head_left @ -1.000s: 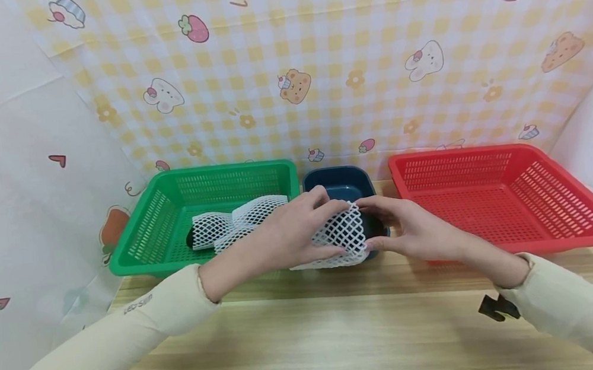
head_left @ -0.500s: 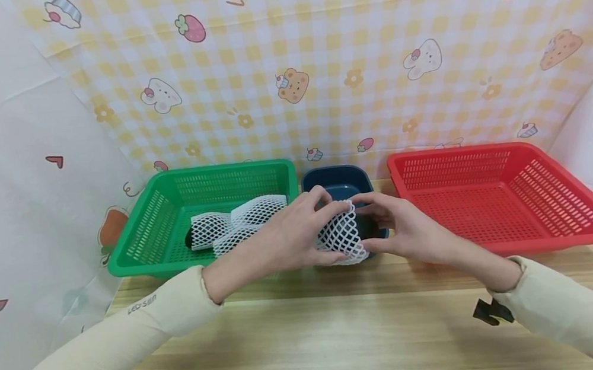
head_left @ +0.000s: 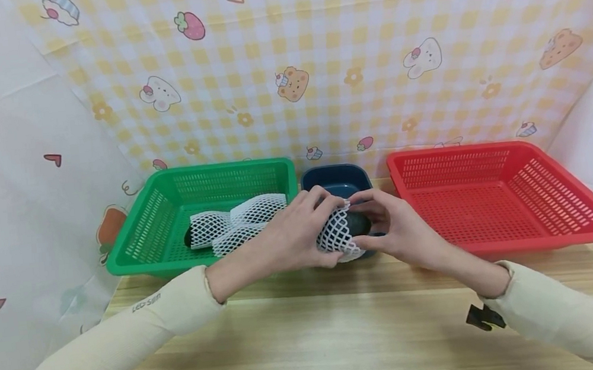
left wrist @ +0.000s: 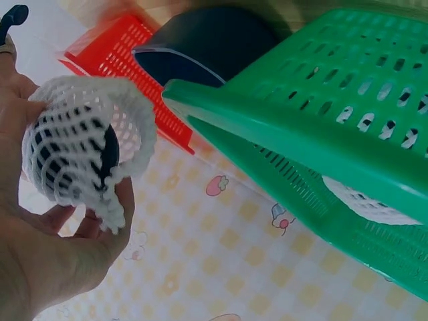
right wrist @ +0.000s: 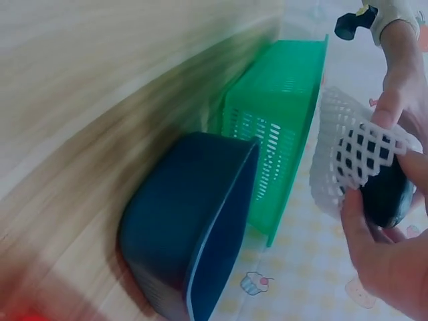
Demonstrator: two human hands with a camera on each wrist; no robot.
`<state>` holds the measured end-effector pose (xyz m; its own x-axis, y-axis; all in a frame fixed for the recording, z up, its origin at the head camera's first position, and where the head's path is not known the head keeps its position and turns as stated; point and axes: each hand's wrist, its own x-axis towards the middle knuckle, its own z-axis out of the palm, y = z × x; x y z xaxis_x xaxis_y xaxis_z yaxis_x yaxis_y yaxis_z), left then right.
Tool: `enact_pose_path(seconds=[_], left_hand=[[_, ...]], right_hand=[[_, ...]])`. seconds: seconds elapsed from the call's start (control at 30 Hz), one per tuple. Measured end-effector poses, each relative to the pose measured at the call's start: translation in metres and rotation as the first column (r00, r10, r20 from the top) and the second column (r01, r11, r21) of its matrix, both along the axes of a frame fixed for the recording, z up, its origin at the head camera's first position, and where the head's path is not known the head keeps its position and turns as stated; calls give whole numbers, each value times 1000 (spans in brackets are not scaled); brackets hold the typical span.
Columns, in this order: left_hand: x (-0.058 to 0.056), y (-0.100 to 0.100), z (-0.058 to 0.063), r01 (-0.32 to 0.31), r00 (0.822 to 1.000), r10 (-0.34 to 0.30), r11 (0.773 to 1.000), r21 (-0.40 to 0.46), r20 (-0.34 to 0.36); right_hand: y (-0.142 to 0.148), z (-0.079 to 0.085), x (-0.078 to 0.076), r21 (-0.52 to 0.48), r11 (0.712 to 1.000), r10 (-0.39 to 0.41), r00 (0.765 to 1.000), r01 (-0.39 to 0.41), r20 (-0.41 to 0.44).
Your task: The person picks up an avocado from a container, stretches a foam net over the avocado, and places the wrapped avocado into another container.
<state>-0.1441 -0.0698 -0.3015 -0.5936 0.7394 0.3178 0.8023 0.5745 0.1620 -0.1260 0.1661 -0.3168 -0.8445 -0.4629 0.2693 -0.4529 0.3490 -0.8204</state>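
Note:
In front of the blue tub, both hands hold a dark avocado partly covered by a white foam net sleeve. My left hand grips the sleeve with the fruit inside, thumb below and fingers above. My right hand pinches the sleeve's right edge, thumb and fingers around the bare end of the avocado. The right wrist view shows that bare, dark, rounded end sticking out of the mesh. Loose, empty netting extends past the fruit in the left wrist view.
A green basket at left holds several net-sleeved items, one with a dark end showing. The dark blue tub stands between it and a red basket at right. A patterned cloth hangs behind the wooden table.
My right hand has shifted slightly left toward the left hand. The foam net is bunched shorter, and more of the avocado's dark end shows past its edge.

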Motion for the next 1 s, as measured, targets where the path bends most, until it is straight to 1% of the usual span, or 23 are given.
enact_pose_path(seconds=[0.1, 0.17, 0.23, 0.33, 0.4, 0.47, 0.53, 0.6, 0.7, 0.73, 0.87, 1.0], left_hand=[[1, 0, 0, -24, 1000, 24, 1000, -16, -16], [2, -1, 2, -40, 999, 39, 999, -27, -24], [2, -3, 3, -49, 998, 48, 998, -28, -30], [1, -6, 4, -58, 998, 57, 998, -20, -40], [0, -9, 4, -62, 997, 61, 998, -15, -47], [0, -10, 3, -62, 997, 61, 998, -12, -52], [1, -11, 3, -58, 997, 57, 998, -13, -56], [1, -11, 3, -50, 997, 49, 999, -16, -56], [2, -10, 3, -35, 998, 34, 999, -21, -56], [3, -10, 3, -28, 998, 27, 999, -21, -53], [4, -8, 2, -5, 999, 4, 1000, -18, -53], [5, -7, 0, 17, 998, -18, 1000, -4, -64]], right_hand=[[2, -1, 0, -1, 1000, 19, 1000, -19, 13], [4, -1, 0, -5, 999, 38, 999, -38, -2], [7, -2, -1, 1, 999, 45, 998, -45, -43], [15, -4, -1, 9, 1000, 14, 994, -13, -108], [19, -5, -2, 12, 1000, -16, 992, 17, -122], [23, -6, -5, 7, 1000, -28, 994, 29, -102], [24, -7, -7, -12, 1000, 2, 998, -3, -60], [22, -8, -9, -23, 998, 60, 998, -60, -24], [15, -11, -11, -35, 988, 148, 989, -148, 18], [12, -11, -11, -31, 986, 166, 986, -165, 25], [-1, -15, -10, -22, 979, 202, 979, -201, 18], [-9, -18, -10, -32, 981, 194, 981, -194, -6]])
